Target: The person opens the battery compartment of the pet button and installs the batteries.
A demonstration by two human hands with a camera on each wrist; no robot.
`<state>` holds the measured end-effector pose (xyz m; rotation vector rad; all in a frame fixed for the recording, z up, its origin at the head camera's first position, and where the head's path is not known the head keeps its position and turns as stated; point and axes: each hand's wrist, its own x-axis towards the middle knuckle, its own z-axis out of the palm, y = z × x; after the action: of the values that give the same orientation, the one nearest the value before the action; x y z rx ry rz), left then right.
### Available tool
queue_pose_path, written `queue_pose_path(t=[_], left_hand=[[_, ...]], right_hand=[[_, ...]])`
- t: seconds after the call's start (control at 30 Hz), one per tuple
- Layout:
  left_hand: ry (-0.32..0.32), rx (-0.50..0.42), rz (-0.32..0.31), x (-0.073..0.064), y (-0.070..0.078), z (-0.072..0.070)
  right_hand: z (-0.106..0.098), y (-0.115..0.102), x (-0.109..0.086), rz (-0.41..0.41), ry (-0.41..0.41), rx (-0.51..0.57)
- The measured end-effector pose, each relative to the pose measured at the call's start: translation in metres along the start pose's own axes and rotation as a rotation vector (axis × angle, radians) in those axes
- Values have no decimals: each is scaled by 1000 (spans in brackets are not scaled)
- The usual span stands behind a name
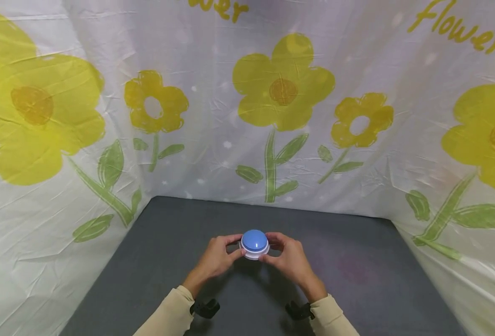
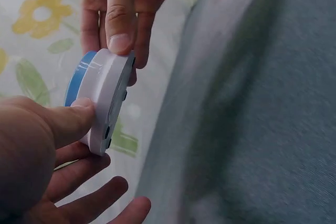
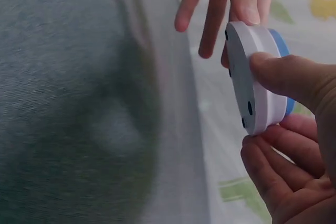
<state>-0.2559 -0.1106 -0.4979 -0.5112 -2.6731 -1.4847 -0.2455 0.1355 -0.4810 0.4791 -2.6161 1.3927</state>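
Observation:
Between both hands is a round push button with a blue dome and a white base, held above the dark table. My left hand pinches the white rim from the left, thumb at the near side and fingers behind. From the right, my right hand pinches the same rim in a mirrored grip. In the left wrist view the button's white base is seen edge-on, clear of the table. Small dark feet dot the flat underside in the right wrist view.
A dark grey table spreads below the hands. White curtains printed with yellow flowers and green leaves rise behind it and along both sides. A black strap mount sits on each wrist, below beige sleeves.

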Motion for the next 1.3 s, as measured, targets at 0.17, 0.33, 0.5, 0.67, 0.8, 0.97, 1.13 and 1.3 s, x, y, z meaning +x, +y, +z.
queue_pose_path(t=[0.17,0.33,0.5,0.67,0.8,0.97,1.13,1.3], left_hand=[[-17,94,-15,-5,-5,6],[-39,155,-3,-9,-13,15],[-47,218,25,-13,-19,22],[-58,263,46,-20,-21,27],[-55,274,54,-24,-23,30],[-34,279,74,-26,-23,33],[-35,307,86,-26,-24,34],[53,314,51,-27,-21,27]], right_hand=[[8,13,-5,-2,-15,-25],[14,24,-9,-13,-42,-22],[19,31,-13,-21,-60,-57],[24,36,-19,-24,-68,-106],[27,38,-22,-17,-81,-122],[27,39,-23,-22,-77,-137],[26,41,-24,-19,-100,-163],[14,37,-25,-41,-65,-273]])
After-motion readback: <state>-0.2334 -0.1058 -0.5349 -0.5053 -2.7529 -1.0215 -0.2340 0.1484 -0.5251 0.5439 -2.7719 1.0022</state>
